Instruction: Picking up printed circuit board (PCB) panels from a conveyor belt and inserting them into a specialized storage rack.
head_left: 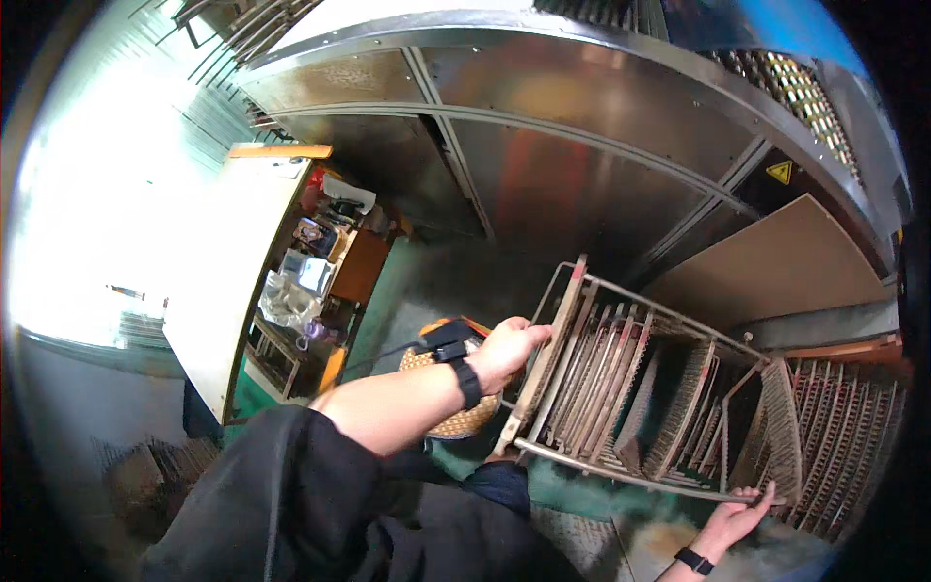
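Squarely between both hands, a metal frame (630,473), with its long axis slanting from upper left down to lower right. Inside, toward the left end, thin rods (593,378); farther right, bristly panels (684,412). Gripped at the left end by the left hand (506,354), with fingers curled together around the end bar (530,390), a little above its middle; so, from those fingers, off to the right and slightly down for nearly its whole length. Met at the lower right corner by the right hand (732,524), with one digit stretched upward; hard to tell, so near the edge of the view, whether pinching the metal or only supporting it. From that corner, back up and to the left for the bulk of the frame. Nearer to the rods, the left hand; nearer to the far end, the right. Just beyond that end, a row of racks (844,441). Behind, a brown board (776,262) and a metal cabinet (572,175). Below the left hand, a patterned cushion (470,424); well apart, leftward, a white-topped desk (228,242).
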Motion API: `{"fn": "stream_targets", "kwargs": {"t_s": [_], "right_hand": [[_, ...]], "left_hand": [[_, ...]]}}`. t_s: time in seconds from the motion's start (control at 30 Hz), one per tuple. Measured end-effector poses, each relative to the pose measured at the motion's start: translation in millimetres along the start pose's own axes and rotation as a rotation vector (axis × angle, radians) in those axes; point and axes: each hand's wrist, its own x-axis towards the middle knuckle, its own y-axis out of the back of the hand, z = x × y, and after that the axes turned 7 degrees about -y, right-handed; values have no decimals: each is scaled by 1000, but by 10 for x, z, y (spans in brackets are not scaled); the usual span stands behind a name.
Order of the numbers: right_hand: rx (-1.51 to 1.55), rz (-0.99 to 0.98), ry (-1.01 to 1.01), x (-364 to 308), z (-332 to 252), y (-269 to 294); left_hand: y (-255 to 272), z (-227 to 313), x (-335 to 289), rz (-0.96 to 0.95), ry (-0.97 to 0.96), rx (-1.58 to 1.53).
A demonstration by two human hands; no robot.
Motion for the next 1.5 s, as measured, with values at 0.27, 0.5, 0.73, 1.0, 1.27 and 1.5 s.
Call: {"fn": "stream_targets", "kwargs": {"t_s": [0.27, 0.5, 0.73, 1.0, 1.27, 1.5], "right_hand": [[-124, -352, 283, -2196, -326, -1413], [-19, -937, 124, -3743, 111, -1919], [-155, -1084, 374, -5554, 1201, -2871], [-329, -1335, -190, -6691, 2737, -4188], [-592, -1219, -461, -6866, 4127, -4879], [-1081, -1827, 452, -6144, 4528, -5673]], "left_hand": [[1709, 843, -1597, 18, -107, 81], [3657, 1265, -3499, 304, -398, 16], [5571, 703, -4626, 454, -681, -169], [6624, -675, -5042, 847, -864, -507], [6860, -964, -4784, 1089, -833, -571], [6817, -654, -4462, 1179, -817, -536]]}}
